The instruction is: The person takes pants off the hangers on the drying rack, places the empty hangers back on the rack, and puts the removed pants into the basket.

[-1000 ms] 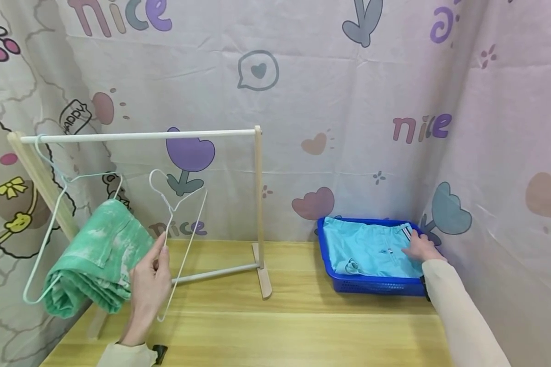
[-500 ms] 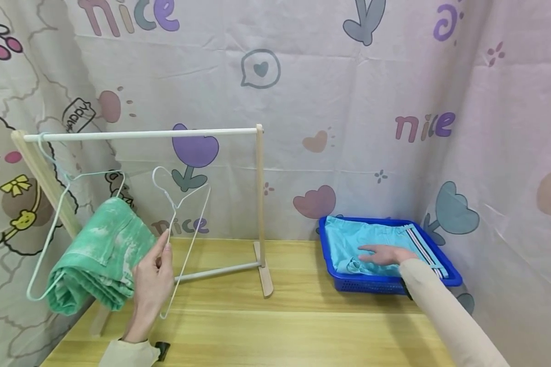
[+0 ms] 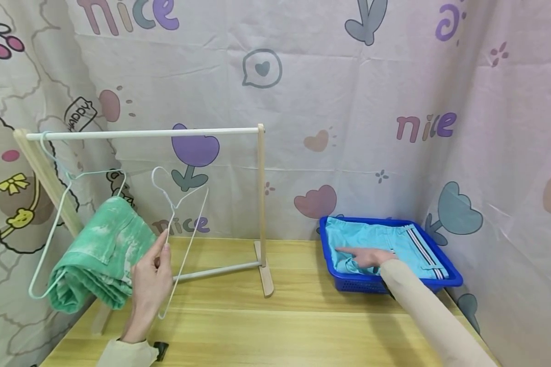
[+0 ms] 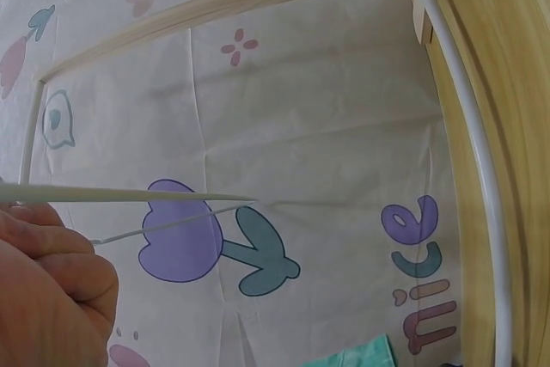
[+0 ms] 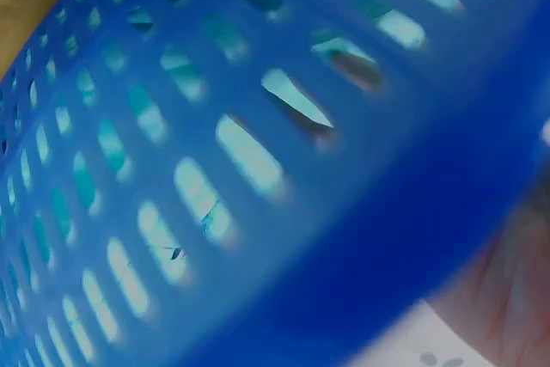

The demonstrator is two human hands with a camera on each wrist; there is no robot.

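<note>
At your left stands a rack point(image 3: 142, 134), its upright post point(image 3: 261, 188) between your hands; green cloth point(image 3: 103, 250) hangs just beside your left hand point(image 3: 150, 280), which pinches a white hanger point(image 3: 173, 207). Your right hand point(image 3: 369, 257) — unclenched, index finger straight — reaches over the light-blue garment point(image 3: 383, 237) in the blue basket point(image 3: 360, 283).

The basket point(image 3: 362, 284) is smooth plastic with a slight gloss, while the turquoise garment point(image 3: 376, 235) and the green garment point(image 3: 103, 252) are matt cloth, softly creased. The hangers point(image 3: 173, 207) look like smooth coated wire, the rail point(image 3: 142, 134) smooth and painted, the posts point(image 3: 261, 193) bare matt wood. The table point(image 3: 275, 331) has a satiny wood-grain surface; the backdrop point(image 3: 257, 112) is wrinkled, faintly shiny fabric.
</note>
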